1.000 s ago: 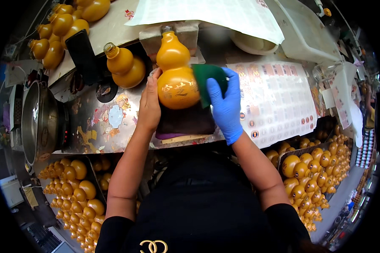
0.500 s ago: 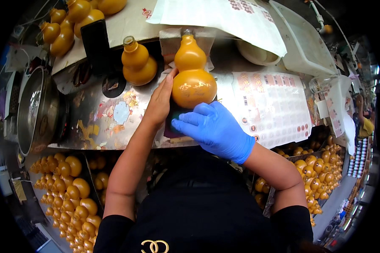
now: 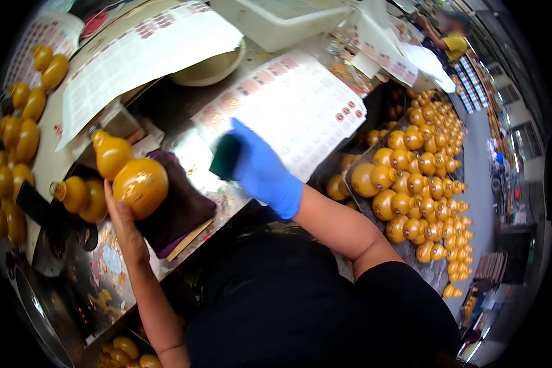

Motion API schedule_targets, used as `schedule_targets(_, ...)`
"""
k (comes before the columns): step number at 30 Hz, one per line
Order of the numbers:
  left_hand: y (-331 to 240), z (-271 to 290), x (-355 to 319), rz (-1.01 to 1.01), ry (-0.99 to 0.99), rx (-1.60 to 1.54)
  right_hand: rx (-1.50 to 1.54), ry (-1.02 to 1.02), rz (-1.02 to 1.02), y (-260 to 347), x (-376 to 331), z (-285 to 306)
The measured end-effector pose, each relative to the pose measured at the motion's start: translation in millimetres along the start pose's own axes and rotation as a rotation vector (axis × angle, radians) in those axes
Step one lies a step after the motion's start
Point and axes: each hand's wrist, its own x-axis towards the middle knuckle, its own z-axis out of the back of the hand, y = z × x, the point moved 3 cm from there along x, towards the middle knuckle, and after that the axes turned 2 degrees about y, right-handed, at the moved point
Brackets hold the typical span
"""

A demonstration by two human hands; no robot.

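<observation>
A glossy orange gourd-shaped bottle (image 3: 140,184) lies on a dark cloth pad (image 3: 176,208) at the left of the worktable, gold marks on its lower bulb. My bare left hand (image 3: 126,224) holds its left side, thumb toward me; the other fingers are partly hidden behind it. To the right, apart from the bottle, my blue-gloved right hand (image 3: 260,168) grips a dark green pad (image 3: 226,157) above the table's edge. Its fingers are blurred. Beyond it lies a sheet of printed stickers (image 3: 294,113). A second gourd bottle (image 3: 80,195) stands left of my left hand.
More sticker sheets (image 3: 153,58) drape over a white bowl (image 3: 211,69). A white plastic tub (image 3: 276,24) sits at the back. Several gourd bottles crowd the left (image 3: 27,138) and the floor at right (image 3: 405,184). A metal pan (image 3: 40,313) is lower left. Another person (image 3: 451,46) is far right.
The view has swung to the right. My right hand has left the bottle's base and moved right, with the green pad now showing in it. My left hand stays at the bottle.
</observation>
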Motion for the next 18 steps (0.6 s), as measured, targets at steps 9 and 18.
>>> schedule_targets(9,-3,-7,-4,0.045,-0.031,-0.161,-0.621,-1.273,0.747,148,-110,222)
schedule_targets(18,-4,-7,-4,0.064,-0.013,-0.180,-0.267,-0.938,0.637,137,-103,235)
